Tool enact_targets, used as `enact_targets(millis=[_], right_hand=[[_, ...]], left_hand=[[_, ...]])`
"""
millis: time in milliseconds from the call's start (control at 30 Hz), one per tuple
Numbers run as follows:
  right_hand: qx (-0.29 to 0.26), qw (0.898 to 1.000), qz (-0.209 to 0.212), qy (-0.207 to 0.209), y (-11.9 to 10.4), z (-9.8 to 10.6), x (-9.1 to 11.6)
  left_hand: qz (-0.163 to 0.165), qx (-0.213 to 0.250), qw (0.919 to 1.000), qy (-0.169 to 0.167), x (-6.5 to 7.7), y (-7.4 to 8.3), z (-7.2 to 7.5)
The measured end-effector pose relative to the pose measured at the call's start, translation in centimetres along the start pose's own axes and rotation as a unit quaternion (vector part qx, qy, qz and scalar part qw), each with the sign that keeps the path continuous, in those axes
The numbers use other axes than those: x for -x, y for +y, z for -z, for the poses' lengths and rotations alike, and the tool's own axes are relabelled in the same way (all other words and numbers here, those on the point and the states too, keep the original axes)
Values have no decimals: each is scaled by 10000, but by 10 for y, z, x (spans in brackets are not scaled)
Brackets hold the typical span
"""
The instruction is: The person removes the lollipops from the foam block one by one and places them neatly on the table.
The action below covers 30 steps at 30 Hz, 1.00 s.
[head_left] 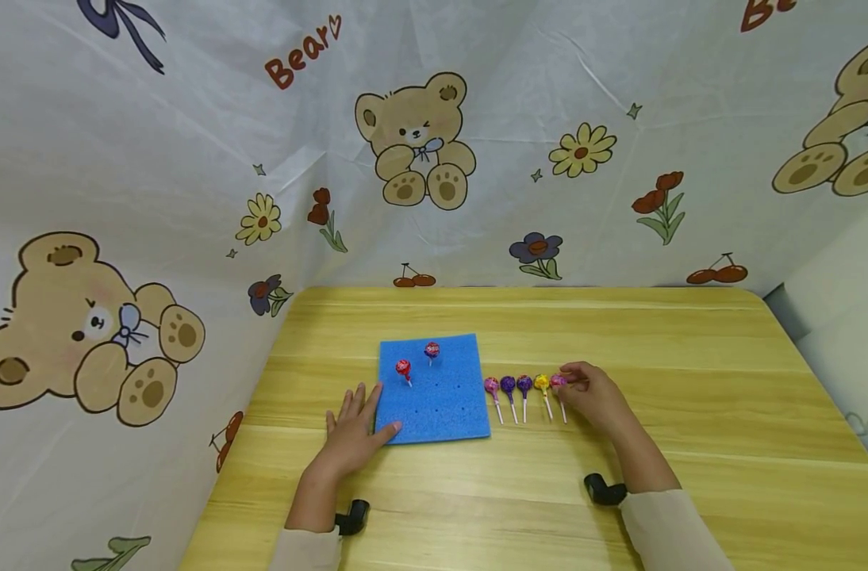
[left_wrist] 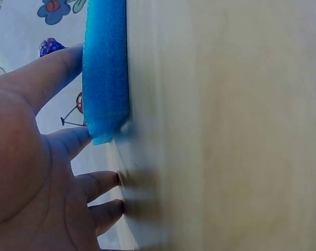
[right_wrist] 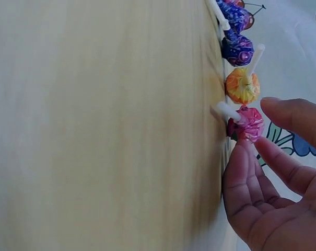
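Observation:
My left hand point(head_left: 355, 434) rests with spread fingers at the left edge of a blue foam board point(head_left: 441, 416), its thumb over the near corner. In the left wrist view, thumb and index finger touch the board's edge point(left_wrist: 106, 68), and other fingertips meet the table. Two lollipops stand upright in the board: a red one point(head_left: 403, 367) and a red-and-purple one point(head_left: 432, 350). My right hand point(head_left: 597, 398) is at the pink lollipop point(right_wrist: 247, 124) on the row's right end. Its fingertips touch the wrapper, while the thumb is held apart from it.
Left of that lollipop lie a yellow one point(head_left: 542, 382), two purple ones point(head_left: 524, 384) and another pink one point(head_left: 492, 385), sticks toward me. Several small holes dot the board. The wooden table point(head_left: 727, 396) meets a bear-print cloth point(head_left: 477, 238) behind.

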State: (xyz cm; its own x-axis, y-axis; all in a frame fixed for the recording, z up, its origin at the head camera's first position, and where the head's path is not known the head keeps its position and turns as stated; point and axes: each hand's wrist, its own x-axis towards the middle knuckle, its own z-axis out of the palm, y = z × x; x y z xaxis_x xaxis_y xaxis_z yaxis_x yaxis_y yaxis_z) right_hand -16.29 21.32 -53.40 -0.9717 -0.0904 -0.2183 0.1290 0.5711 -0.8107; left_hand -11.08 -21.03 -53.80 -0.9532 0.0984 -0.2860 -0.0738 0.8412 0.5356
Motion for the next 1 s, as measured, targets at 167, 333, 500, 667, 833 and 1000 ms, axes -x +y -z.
enact_targets(millis=[167, 333, 500, 667, 833, 1000], right_hand=[[18, 9999, -33, 135, -1, -1, 2], [-92, 9996, -135, 225, -3, -1, 6], [-446, 9973, -72, 577, -6, -1, 12], [-650, 9915, 119, 1119, -8, -4, 16], [-724, 9879, 56, 1373, -10, -7, 18], [-859, 9847, 130, 1513, -12, -9, 20]], left_hand=[[5, 3, 10000, 21, 0, 0, -1], [29, 3, 10000, 26, 1, 0, -1], [40, 39, 10000, 24, 1, 2, 0], [30, 55, 10000, 45, 1, 2, 0], [15, 79, 9999, 82, 2, 3, 1], [10, 51, 10000, 82, 3, 4, 2]])
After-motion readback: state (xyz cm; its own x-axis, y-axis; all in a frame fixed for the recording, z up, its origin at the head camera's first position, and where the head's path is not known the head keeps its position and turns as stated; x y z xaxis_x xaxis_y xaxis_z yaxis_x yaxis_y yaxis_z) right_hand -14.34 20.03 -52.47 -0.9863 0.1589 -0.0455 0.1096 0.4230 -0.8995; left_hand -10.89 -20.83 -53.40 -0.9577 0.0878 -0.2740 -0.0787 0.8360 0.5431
